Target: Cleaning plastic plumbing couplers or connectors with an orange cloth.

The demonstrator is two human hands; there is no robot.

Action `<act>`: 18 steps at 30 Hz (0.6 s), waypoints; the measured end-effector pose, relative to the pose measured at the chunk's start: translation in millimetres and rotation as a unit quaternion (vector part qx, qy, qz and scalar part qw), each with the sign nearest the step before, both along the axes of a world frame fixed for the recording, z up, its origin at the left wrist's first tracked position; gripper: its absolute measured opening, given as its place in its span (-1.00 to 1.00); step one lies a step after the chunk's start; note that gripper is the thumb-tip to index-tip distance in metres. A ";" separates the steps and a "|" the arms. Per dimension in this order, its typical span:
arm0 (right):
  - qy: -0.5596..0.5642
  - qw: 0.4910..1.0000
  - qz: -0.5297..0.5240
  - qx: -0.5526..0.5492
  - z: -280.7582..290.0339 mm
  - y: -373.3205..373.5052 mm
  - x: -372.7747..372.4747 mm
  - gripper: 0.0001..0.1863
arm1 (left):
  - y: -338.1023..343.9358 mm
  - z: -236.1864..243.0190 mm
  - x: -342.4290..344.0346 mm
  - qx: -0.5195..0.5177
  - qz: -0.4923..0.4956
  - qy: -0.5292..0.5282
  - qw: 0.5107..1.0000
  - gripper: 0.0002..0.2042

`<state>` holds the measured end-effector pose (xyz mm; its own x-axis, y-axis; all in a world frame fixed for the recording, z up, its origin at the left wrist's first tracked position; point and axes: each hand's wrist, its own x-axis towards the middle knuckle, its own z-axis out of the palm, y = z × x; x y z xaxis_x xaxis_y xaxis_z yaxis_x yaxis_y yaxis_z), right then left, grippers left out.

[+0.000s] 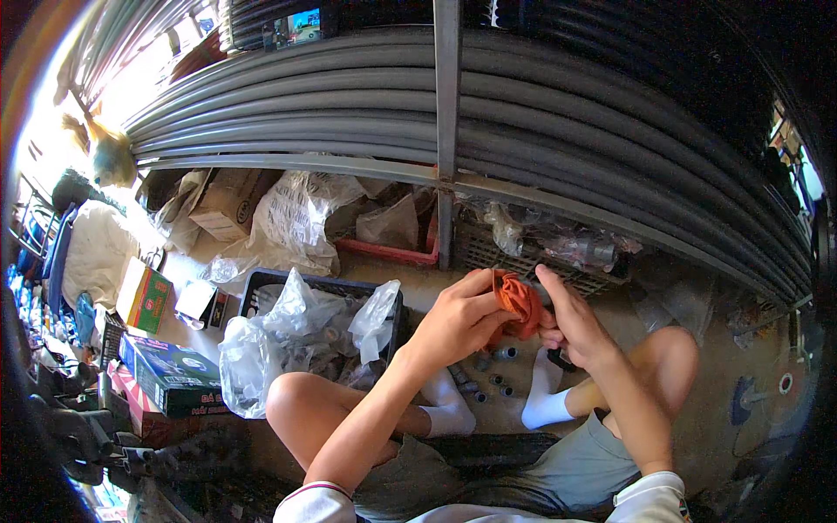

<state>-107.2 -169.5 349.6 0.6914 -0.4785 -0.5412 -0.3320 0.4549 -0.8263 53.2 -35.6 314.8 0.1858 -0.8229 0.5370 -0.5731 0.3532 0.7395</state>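
Above my lap, my left hand (458, 318) is closed around a crumpled orange cloth (518, 305). My right hand (577, 324) meets it from the other side, thumb raised and fingers curled in. Between the hands a grey piece, seemingly a pipe fitting, shows partly; the cloth and fingers hide most of it. On the floor below, between my feet in white socks, lie several small grey pipe fittings (506, 353). To the left, a black plastic crate (398, 318) holds grey fittings and clear plastic bags (301, 318).
Long grey pipes (288, 100) fill a metal rack with an upright post (447, 87) ahead. Beneath it are a red tray (384, 254), a cardboard box (231, 205) and a mesh crate (488, 253). Product boxes (170, 370) stack at left. A fan-like object (745, 399) is at right.
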 end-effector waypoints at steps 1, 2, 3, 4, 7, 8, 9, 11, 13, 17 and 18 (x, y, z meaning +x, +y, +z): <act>0.000 1.000 0.000 0.000 0.6 2.9 1.0 -0.49 | -0.3 -0.3 -0.8 0.000 0.000 0.000 1.000 -0.89; -0.021 0.999 0.014 -0.040 2.6 8.0 3.3 -0.49 | -0.5 -0.5 -2.9 0.001 0.015 0.026 1.000 -0.87; -0.042 0.996 0.027 -0.080 3.4 10.6 4.7 -0.49 | -0.8 -0.6 -5.3 0.002 0.029 0.052 0.998 -0.86; -0.042 0.996 0.027 -0.080 2.6 10.6 4.1 -0.49 | -0.6 0.6 -8.6 0.002 0.029 0.053 0.998 -0.86; -0.029 0.992 0.037 -0.118 -3.5 10.3 4.7 -0.49 | -3.1 3.0 -19.5 0.011 0.034 0.179 0.983 -0.84; -0.072 0.978 0.033 -0.193 -9.0 11.1 7.2 -0.48 | -5.4 2.7 -23.2 0.003 0.045 0.238 0.970 -0.84; -0.115 0.957 0.028 -0.266 -13.1 11.3 9.2 -0.47 | -6.9 2.4 -25.8 -0.005 0.056 0.297 0.953 -0.84; -0.089 0.950 0.042 -0.297 -17.5 4.6 7.1 -0.46 | -7.8 0.9 -28.5 0.003 0.041 0.347 0.937 -0.82; -0.062 0.941 0.055 -0.328 -18.1 -0.4 4.4 -0.45 | -8.1 1.7 -28.1 0.011 0.025 0.396 0.918 -0.80; -0.034 0.864 0.079 -0.497 -4.8 12.1 8.3 -0.48 | -5.0 -3.3 -19.6 0.097 0.023 0.473 0.876 -0.75; -0.035 0.819 0.080 -0.568 -0.4 18.2 10.5 -0.49 | -2.7 -5.8 -16.3 0.140 0.023 0.517 0.844 -0.73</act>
